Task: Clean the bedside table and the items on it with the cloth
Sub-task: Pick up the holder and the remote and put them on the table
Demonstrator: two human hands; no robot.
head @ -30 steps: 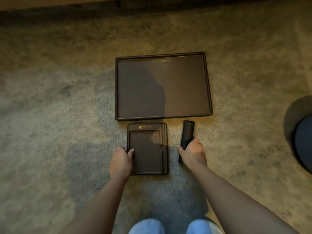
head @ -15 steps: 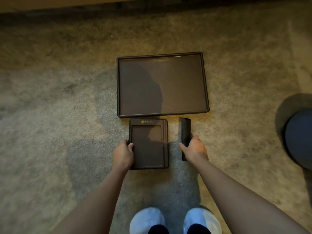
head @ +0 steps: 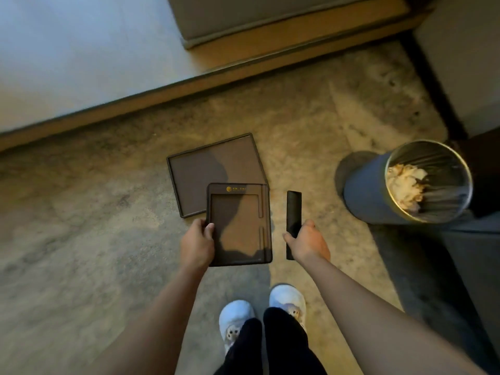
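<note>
Left hand [head: 197,246]: I see its fingers clenched on the left edge of the small pad holder [head: 239,224], a flat, matte, leather-look rectangle.
Right hand [head: 307,243]: grasping the slim black remote [head: 293,212], long axis pointing away from me.
Tray [head: 194,182]: on the carpet [head: 81,239] beyond both hands, nearer my left (rimmed, dark).
Bin [head: 365,190]: metal, far right.

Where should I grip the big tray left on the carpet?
Judging by its pose, take the large tray by its raised rim on the exposed left edge, coming from the left; it lies flat, and the small tray in the left hand hides its near right corner.
</note>
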